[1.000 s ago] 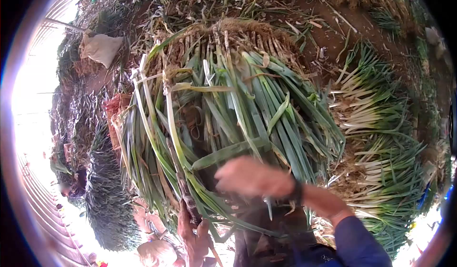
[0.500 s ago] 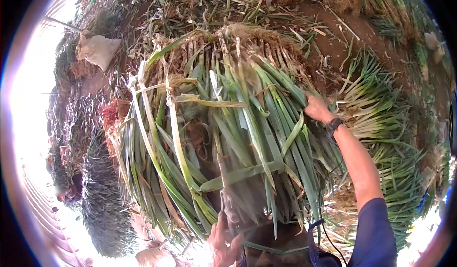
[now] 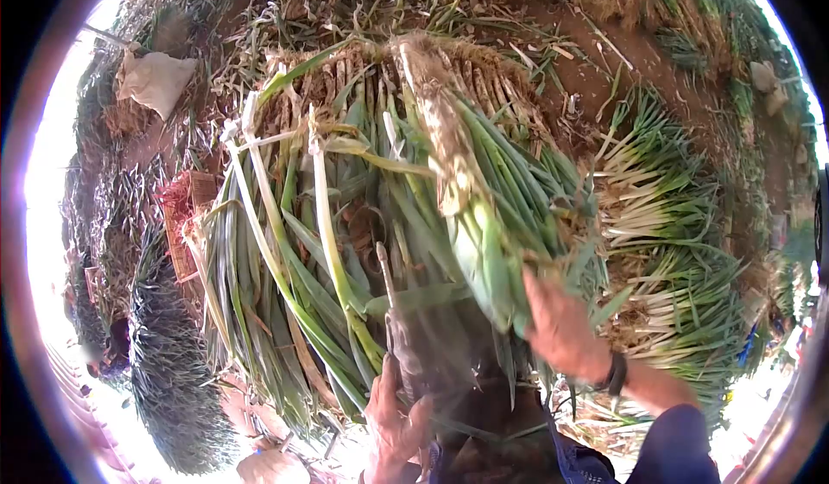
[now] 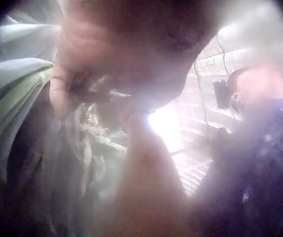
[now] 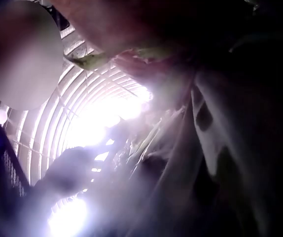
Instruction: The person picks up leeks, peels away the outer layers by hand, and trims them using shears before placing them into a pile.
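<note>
A large heap of long green onions (image 3: 285, 216) lies in front of the person, roots at the far side and leaves toward the body. My right hand (image 3: 566, 328) grips the leafy end of a blurred onion bunch (image 3: 466, 199) above the heap's right part; broad leaves also hang by it in the right wrist view (image 5: 220, 128). Low in the middle, my left hand (image 3: 397, 423) holds a dark rod (image 3: 401, 346) with a thin pale tip, between thumb and fingers. In the left wrist view that hand (image 4: 126, 44) is close and blurred, and the rod cannot be made out.
Rows of onions with white stalks (image 3: 656, 199) lie on the right. A dark green pile (image 3: 177, 354), a red crate (image 3: 186, 225) and a pale sack (image 3: 155, 82) are on the left. Loose leaves and roots litter the brown soil (image 3: 587, 61) beyond the heap.
My right hand moved from above the middle to the heap's right side, took hold of onions and drew back toward the body with them. My left hand shifted slightly right, still holding the rod.
</note>
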### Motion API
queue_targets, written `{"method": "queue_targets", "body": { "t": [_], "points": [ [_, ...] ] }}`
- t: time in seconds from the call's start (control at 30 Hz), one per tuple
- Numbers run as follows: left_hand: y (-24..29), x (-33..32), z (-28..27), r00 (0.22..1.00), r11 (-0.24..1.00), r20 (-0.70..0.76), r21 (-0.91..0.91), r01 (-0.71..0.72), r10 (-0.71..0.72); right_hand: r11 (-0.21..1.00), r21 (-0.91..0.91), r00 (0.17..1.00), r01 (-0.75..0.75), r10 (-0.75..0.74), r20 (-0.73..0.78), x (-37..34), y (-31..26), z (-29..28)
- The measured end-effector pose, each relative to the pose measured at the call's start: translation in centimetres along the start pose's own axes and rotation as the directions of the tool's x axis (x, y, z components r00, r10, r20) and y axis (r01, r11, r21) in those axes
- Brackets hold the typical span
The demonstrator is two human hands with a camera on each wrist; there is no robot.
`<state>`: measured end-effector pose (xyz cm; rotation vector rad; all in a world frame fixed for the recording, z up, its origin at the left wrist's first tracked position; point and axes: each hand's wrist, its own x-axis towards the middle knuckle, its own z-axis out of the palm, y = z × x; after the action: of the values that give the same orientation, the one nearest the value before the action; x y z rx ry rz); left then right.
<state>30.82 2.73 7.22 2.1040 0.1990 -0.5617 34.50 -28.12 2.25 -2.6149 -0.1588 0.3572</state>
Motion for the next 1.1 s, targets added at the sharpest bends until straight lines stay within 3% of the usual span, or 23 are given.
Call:
{"method": "queue_targets", "body": {
  "t": [0.03, 0.1, 0.17, 0.23, 0.3, 0.37, 0.43, 0.5, 0.53, 0.57, 0.6, 0.67, 0.7, 0.77, 0.8, 0.83, 0.9, 0.93, 1.03, 1.1],
  "points": [
    [-0.3, -0.1, -0.5, 1.0, 1.0, 0.005, 0.002, 0.016, -0.016, 1.0, 0.007, 1.0, -0.004, 0.004, 0.015, -2.0, -1.8, 1.3],
    [-0.8, -0.3, -1.5, 0.998, 0.999, 0.038, -0.025, 0.043, -0.042, 0.987, -0.153, 0.989, -0.047, 0.068, 0.135, -5.4, -4.7, 3.4],
    [-2.2, -0.2, -1.5, 0.999, 0.998, 0.003, -0.033, -0.051, 0.051, 0.99, -0.137, 0.987, -0.029, 0.05, 0.154, -6.8, -6.6, 4.5],
    [-0.9, -0.1, -2.1, 0.998, 1.0, 0.057, -0.021, 0.019, -0.018, 0.992, -0.126, 0.988, -0.009, 0.028, 0.15, -7.7, -7.6, 4.7],
    [-1.3, -0.1, -2.0, 0.998, 1.0, 0.067, -0.003, -0.011, 0.011, 0.999, -0.005, 0.934, -0.045, 0.043, 0.354, -6.9, -8.1, 3.4],
    [-1.3, -0.2, -1.9, 0.996, 0.998, 0.072, 0.01, -0.055, 0.054, 0.995, -0.1, 0.941, 0.014, 0.02, 0.336, -5.0, -7.4, 1.8],
    [-1.1, -0.6, -1.8, 0.995, 0.998, 0.088, 0.037, -0.042, 0.038, 0.965, -0.007, 0.858, -0.263, 0.237, 0.455, -2.9, -6.8, 0.6],
    [-0.8, -0.7, -1.5, 0.996, 0.997, 0.077, 0.05, -0.057, 0.053, 0.96, -0.002, 0.881, -0.28, 0.257, 0.398, -0.7, -7.0, 0.0],
    [-0.8, -0.7, -1.2, 0.994, 0.991, 0.066, 0.096, -0.098, 0.092, 0.982, -0.032, 0.965, -0.184, 0.186, 0.183, 0.0, -6.5, 1.3],
    [-0.7, -0.8, -1.0, 0.99, 0.98, 0.056, 0.142, -0.138, 0.131, 0.992, -0.084, 0.995, -0.094, 0.091, -0.038, 0.7, -6.0, 2.6],
    [-0.4, -0.9, -0.8, 0.989, 0.979, 0.053, 0.144, -0.142, 0.136, 0.992, -0.083, 0.995, -0.092, 0.089, -0.044, 1.4, -5.5, 4.1],
    [0.5, -1.2, -0.4, 0.989, 0.978, 0.061, 0.152, -0.144, 0.137, 0.988, -0.014, 0.952, -0.156, 0.146, -0.27, 2.6, -4.4, 7.0],
    [1.0, -1.5, 0.0, 0.989, 0.977, 0.055, 0.159, -0.142, 0.135, 0.989, -0.007, 0.952, -0.15, 0.142, -0.27, 2.9, -3.6, 7.9],
    [2.2, -2.4, 1.3, 0.988, 0.989, 0.146, 0.13, -0.067, 0.047, 0.968, 0.205, 0.963, -0.146, 0.186, -0.193, 3.1, -2.6, 8.0],
    [2.5, -2.6, 2.2, 0.977, 0.982, 0.168, 0.116, -0.149, 0.129, 0.963, 0.213, 0.971, -0.165, 0.197, -0.139, 3.1, -2.4, 7.4],
    [3.4, -3.1, 2.6, 0.967, 0.988, 0.252, 0.156, -0.015, -0.025, 0.964, 0.211, 0.971, -0.16, 0.192, -0.144, 3.2, -2.6, 6.7],
    [4.4, -3.9, 3.7, 0.949, 0.99, 0.313, 0.141, -0.009, -0.036, 0.977, 0.103, 0.976, -0.189, 0.198, -0.091, 3.0, -3.0, 5.5],
    [2.8, -5.1, 4.7, 0.935, 0.966, 0.346, 0.208, -0.154, 0.075, 0.977, 0.104, 0.977, -0.184, 0.194, -0.093, 2.8, -3.1, 4.7],
    [4.0, -5.5, 6.2, 0.96, 0.989, 0.278, 0.129, -0.068, 0.03, 0.984, 0.081, 0.985, -0.161, 0.166, -0.057, 2.0, -3.2, 2.7],
    [4.5, -5.3, 6.8, 0.963, 0.991, 0.265, 0.11, -0.082, 0.051, 0.989, 0.032, 0.988, -0.146, 0.144, 0.06, 1.1, -3.2, 2.1]
  ]
}}
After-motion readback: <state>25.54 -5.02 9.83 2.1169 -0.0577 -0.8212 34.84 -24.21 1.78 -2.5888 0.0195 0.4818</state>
